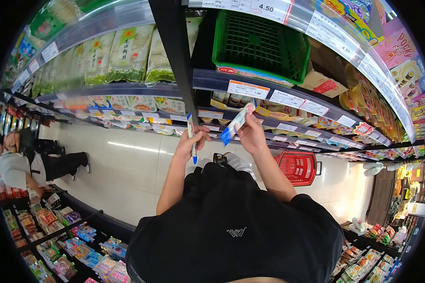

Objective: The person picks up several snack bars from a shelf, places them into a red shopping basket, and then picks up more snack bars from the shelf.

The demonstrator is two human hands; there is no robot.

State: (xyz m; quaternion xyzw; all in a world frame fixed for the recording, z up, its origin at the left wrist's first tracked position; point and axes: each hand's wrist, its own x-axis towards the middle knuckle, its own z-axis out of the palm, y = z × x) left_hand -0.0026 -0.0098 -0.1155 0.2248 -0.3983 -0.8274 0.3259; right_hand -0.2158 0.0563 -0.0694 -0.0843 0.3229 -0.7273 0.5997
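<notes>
My left hand (185,147) is closed around a slim blue-and-white snack packet (190,126), seen edge-on and pointing up and down. A second blue-and-white snack packet (236,124) is in my right hand (253,136), tilted, with its blue end low and its printed face partly turned to me. Both hands are in front of the lower shelves, apart from each other. Just beyond the right one, a shelf edge carries an orange-topped price label (248,89). Small print on the packets is too small to read.
A green plastic basket (218,47) sits on the shelf ahead, beside a dark upright post (174,42). Bagged noodles (127,54) fill the left shelf. On the floor to my right stands a red shopping basket (315,170). Another person (21,165) is in the aisle at left.
</notes>
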